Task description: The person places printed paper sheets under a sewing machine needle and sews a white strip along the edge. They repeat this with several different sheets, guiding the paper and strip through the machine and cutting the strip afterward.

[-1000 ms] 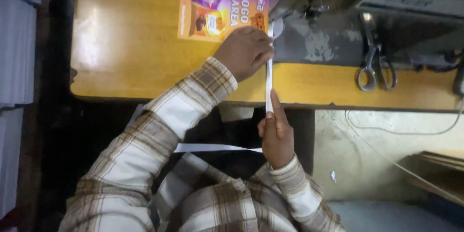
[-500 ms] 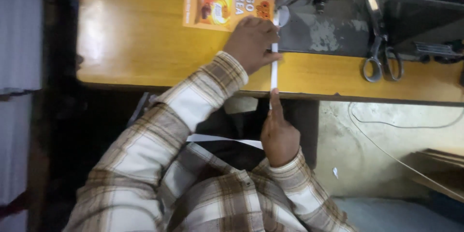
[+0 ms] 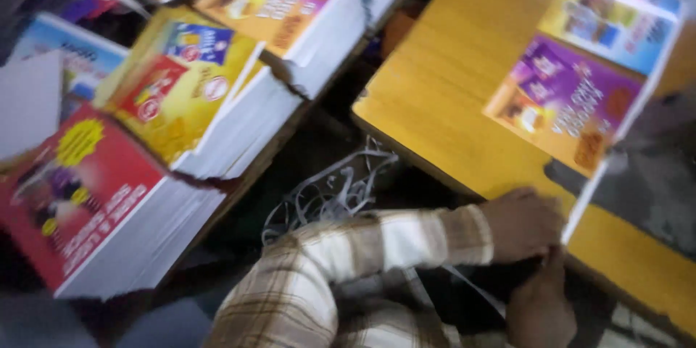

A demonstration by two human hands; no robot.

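Yellow wooden table [image 3: 442, 87], dim floor [image 3: 319, 145]

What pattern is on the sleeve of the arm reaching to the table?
A brown and cream plaid sleeve, seen from the head camera.

We see a yellow wooden table [image 3: 449, 94] carrying a purple and orange printed sheet [image 3: 565, 105] with a blue-edged sheet [image 3: 616, 18] beside it. To its left, thick stacks of printed sheets [image 3: 188, 101] rest on a lower surface, blurred.
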